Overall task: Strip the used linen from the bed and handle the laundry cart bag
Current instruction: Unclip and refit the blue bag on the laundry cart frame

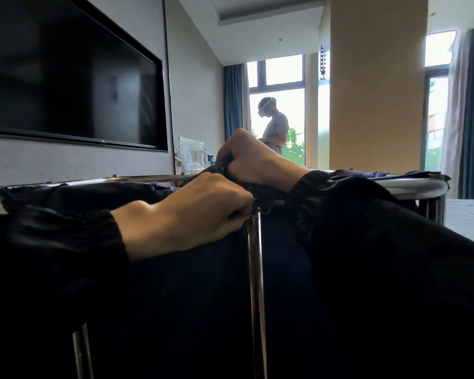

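A hotel guest room, shown by a wall-mounted television (66, 72), a made bed (468, 217), curtained windows (278, 105), a steel-framed laundry cart (255, 269)

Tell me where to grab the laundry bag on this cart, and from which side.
Probably best: grip the laundry bag by its top hem, where it folds over the chrome rail near the upright post, coming from above on the near side. The cloth below hangs slack, offering no edge.

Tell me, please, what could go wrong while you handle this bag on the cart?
The left hand grips the bag right at the post top, so its fingers might get pinched against the metal. The right hand pulls the bag bunched over the rail; a hard tug could tear it or tip the cart.
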